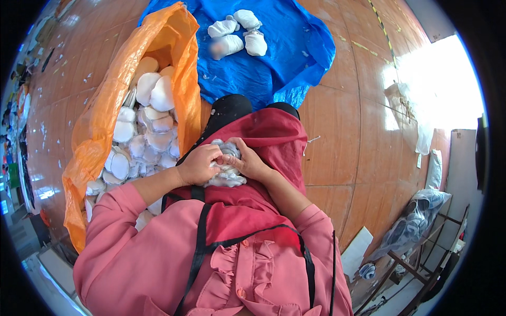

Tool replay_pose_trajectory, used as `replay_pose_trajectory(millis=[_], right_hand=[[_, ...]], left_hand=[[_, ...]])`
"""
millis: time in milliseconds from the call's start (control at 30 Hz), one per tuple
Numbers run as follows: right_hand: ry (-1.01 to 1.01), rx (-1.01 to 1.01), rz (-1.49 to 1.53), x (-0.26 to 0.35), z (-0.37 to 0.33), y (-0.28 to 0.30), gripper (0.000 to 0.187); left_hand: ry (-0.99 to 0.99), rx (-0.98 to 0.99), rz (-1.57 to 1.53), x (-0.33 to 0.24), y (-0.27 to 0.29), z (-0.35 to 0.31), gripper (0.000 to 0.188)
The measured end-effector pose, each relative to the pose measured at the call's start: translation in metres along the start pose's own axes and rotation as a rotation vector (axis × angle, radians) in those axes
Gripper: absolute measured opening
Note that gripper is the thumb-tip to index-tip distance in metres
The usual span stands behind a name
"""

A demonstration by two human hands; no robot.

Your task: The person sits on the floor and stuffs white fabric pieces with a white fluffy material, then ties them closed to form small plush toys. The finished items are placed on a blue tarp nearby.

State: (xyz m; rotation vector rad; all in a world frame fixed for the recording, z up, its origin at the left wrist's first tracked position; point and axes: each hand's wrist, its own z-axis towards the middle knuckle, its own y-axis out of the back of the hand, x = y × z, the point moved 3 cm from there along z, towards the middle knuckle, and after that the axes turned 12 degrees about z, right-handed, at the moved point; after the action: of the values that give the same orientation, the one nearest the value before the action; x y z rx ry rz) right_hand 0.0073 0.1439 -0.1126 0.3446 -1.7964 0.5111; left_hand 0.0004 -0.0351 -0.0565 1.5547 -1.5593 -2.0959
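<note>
Both hands meet over a crumpled white and grey soft cloth bundle (227,178) on my red apron (276,131). My left hand (200,164) grips its left side with the fingers curled in. From the right, my right hand (247,160) has its fingers bent over the bundle, thumb close to the left fingers. The hands cover much of it, so its exact kind cannot be made out. At my left stands an open orange woven sack (84,163), filled with white rounded pads (162,94).
Ahead of my knees a blue plastic sheet (232,79) is spread, with several white rolled bundles (246,19) on it. Brown floor tiles (337,137) lie to the right. Further right are a clear plastic bag of dark items (416,216) and a metal frame (411,268).
</note>
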Motion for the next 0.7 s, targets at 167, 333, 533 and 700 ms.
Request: replay_pose_trajectory(millis=[167, 333, 533, 700], right_hand=[[0.128, 0.058, 0.037, -0.001, 0.011, -0.004, 0.041], [0.052, 0.042, 0.29, -0.007, 0.009, -0.008, 0.024], [-0.063, -0.073, 0.625, 0.001, 0.005, -0.019, 0.013], [-0.159, -0.105, 0.786, -0.002, 0.003, -0.02, 0.011]], left_hand=[[0.12, 0.035, -0.236, 0.005, -0.001, -0.005, 0.023], [0.108, -0.016, -0.286, 0.001, -0.004, -0.007, 0.025], [0.094, -0.12, -0.214, -0.012, -0.004, -0.011, 0.029], [0.074, -0.186, -0.161, -0.016, -0.012, -0.018, 0.028]])
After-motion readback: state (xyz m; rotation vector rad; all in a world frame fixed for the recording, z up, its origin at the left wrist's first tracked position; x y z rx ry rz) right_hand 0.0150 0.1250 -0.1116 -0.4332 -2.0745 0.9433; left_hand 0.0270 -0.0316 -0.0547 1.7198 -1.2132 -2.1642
